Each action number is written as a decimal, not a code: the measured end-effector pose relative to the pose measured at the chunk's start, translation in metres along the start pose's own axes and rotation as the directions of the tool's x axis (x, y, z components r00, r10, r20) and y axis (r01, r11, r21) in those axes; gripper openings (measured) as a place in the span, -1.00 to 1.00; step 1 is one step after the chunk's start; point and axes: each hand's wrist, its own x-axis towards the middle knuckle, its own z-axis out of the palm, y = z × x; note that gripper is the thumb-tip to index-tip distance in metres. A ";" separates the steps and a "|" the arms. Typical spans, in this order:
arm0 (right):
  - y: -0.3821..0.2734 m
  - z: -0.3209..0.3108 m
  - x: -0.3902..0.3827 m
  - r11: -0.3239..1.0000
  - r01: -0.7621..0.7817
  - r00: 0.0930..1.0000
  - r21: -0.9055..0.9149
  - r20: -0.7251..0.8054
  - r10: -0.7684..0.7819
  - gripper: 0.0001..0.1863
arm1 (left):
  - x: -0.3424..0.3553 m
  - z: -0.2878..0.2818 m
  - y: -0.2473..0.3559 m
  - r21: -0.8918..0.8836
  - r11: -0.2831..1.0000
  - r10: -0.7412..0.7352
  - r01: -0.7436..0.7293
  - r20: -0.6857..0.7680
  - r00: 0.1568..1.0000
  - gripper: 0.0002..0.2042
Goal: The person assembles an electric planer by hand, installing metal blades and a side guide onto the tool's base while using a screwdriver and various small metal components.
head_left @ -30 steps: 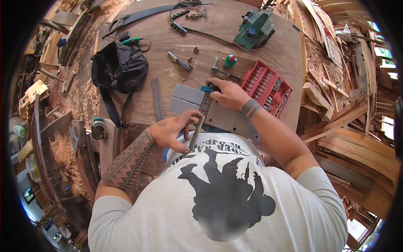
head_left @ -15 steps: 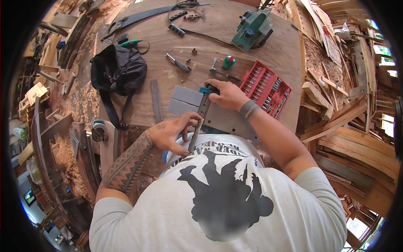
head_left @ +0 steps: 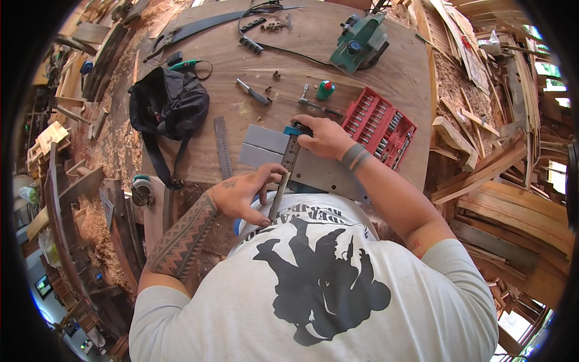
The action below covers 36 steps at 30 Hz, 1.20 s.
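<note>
Head view, looking down. The metal-plated tool [head_left: 329, 170] sits at the near edge of the bench [head_left: 401, 72], close against the shirt [head_left: 356, 241]. A silver plate [head_left: 265, 145] juts to its left; a bar [head_left: 290, 158] with holes lies across it.

Right hand [head_left: 322, 137]: fingers curled over the black knob [head_left: 301, 128] at the bar's far end. Left hand [head_left: 253, 194]: arched, thumb and fingers apart, fingertips at the upper end of a narrow strip [head_left: 278, 200], thumb near its lower end. Cannot tell if it pinches the strip or only touches it.

Handling, my judgement: let the right hand steady the tool from the knob while the left works lightly along the strip's flat faces. Its edge may be sharp, so pads belong off it. Keep the strip straight; avoid twisting. The red case [head_left: 365, 90] lies just beside the right forearm, so mind the elbow.
</note>
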 end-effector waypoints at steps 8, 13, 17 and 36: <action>-0.002 -0.001 -0.001 1.000 0.007 1.000 -0.001 0.010 -0.007 -0.33 | 0.000 0.002 -0.006 -0.010 1.000 0.018 -0.018 0.004 1.000 0.22; 0.000 0.001 0.000 1.000 0.008 1.000 0.005 0.007 -0.008 -0.33 | -0.001 0.002 -0.007 -0.003 1.000 0.012 -0.012 0.005 1.000 0.23; -0.004 -0.003 -0.001 1.000 -0.004 1.000 -0.002 0.023 0.004 -0.32 | -0.001 0.002 -0.004 -0.025 1.000 -0.005 0.006 0.010 1.000 0.21; -0.004 -0.001 -0.001 1.000 0.017 1.000 -0.024 0.006 -0.017 -0.31 | -0.002 0.002 -0.006 -0.017 1.000 0.012 -0.012 0.001 1.000 0.21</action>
